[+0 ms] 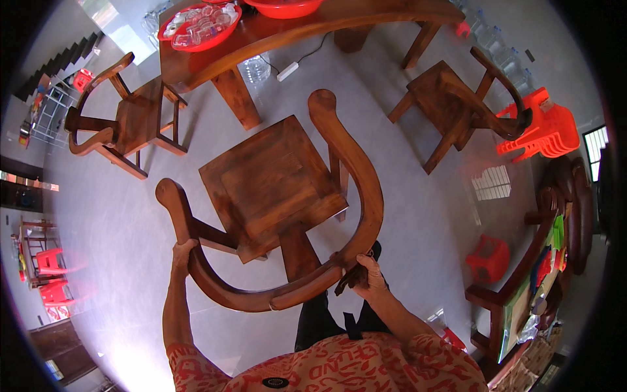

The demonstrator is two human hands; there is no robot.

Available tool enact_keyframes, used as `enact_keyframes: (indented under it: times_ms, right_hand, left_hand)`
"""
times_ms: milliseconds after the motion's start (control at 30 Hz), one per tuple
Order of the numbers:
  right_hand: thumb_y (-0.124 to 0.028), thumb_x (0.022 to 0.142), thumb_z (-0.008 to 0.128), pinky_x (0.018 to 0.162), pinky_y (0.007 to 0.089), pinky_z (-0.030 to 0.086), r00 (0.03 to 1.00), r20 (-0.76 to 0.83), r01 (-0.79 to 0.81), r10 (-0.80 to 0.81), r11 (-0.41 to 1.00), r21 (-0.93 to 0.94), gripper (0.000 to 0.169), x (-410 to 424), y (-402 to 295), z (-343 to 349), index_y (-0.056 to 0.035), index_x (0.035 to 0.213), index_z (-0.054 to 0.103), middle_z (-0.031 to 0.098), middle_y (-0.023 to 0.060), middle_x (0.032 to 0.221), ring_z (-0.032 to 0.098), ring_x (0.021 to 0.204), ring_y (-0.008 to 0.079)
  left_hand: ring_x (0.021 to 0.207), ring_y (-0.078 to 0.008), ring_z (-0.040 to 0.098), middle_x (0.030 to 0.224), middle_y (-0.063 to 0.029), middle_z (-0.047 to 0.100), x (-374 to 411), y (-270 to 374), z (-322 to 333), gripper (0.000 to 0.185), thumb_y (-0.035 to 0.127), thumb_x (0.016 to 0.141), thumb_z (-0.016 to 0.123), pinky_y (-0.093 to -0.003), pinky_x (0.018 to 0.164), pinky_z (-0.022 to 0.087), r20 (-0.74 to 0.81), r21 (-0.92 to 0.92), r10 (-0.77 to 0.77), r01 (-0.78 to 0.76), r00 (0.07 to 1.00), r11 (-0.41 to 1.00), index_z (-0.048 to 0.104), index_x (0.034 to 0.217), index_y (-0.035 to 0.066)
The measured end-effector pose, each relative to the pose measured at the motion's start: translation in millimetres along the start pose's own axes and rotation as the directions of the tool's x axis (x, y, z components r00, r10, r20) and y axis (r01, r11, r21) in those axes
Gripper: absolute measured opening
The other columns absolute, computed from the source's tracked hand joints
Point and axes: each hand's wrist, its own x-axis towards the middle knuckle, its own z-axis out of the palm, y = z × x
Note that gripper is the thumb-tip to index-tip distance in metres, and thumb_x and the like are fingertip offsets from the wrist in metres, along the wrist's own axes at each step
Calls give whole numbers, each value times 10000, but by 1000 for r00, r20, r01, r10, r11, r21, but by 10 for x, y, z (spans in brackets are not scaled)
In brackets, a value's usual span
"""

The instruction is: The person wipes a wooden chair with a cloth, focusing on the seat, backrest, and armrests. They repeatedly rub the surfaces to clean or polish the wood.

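A wooden armchair with a curved horseshoe-shaped back rail and a square wooden seat stands right before me. My left hand grips the rail's left arm, just below its rounded end. On the rail's lower right rests my right hand, which also holds a dark, crumpled item, perhaps a cloth; its kind is unclear. The broad back splat joins seat and rail between my hands.
Similar armchairs stand at the left and right. Beyond is a long wooden table bearing red basins. A white power strip lies on the floor. Red plastic stools and a glass-topped table are at the right.
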Motion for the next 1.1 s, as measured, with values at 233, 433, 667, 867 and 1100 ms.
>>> enact_keyframes:
  times_ms: [233, 433, 667, 867, 1100]
  right_hand:
    - [-156, 829, 696, 1022, 512, 475, 997, -72, 21, -24, 999, -36, 464, -53, 186, 219, -74, 1256, 533, 623, 197, 1192, 583, 1158, 378]
    - [-79, 843, 655, 1010, 479, 502, 997, -78, -16, 18, 999, 35, 404, -166, 497, 240, -111, 1225, 526, 633, 114, 1176, 608, 1127, 317]
    - [-201, 856, 685, 634, 341, 574, 984, -163, -76, 76, 997, 5, 274, -271, 766, 241, -141, 1115, 618, 703, 37, 996, 689, 849, 210]
    - [-326, 852, 591, 623, 381, 557, 943, -331, -41, -31, 977, -211, 295, -297, 309, -135, -83, 1012, 635, 676, 108, 837, 644, 702, 259]
    - [-50, 849, 625, 921, 403, 473, 460, 718, 269, -523, -688, -674, 388, 22, -535, 758, -102, 1233, 620, 486, 145, 1297, 519, 1121, 286]
  left_hand:
    - [662, -177, 586, 791, -51, 596, 209, -20, -188, 450, 287, 704, 696, -340, 602, 496, 40, 24, 4, -5, 999, 1000, 613, 1063, 28]
    - [662, -167, 586, 794, -55, 607, 336, 21, -337, 450, 291, 709, 693, -330, 595, 491, 34, 51, -14, 12, 999, 999, 615, 1067, 29]
    - [676, -186, 576, 816, -69, 611, 476, 75, -478, 538, 337, 670, 698, -324, 616, 474, 48, 115, 19, -24, 999, 993, 621, 1062, -24]
    - [798, -262, 631, 880, -130, 647, 562, 2, -453, 677, 381, 685, 702, -379, 725, 513, -76, 303, 63, -37, 995, 952, 590, 1183, -64]
    - [1117, -358, 562, 1250, -217, 570, -93, 234, -216, 576, 366, 863, 706, -435, 943, 455, -294, 515, 592, -397, 751, 760, 562, 1280, -5]
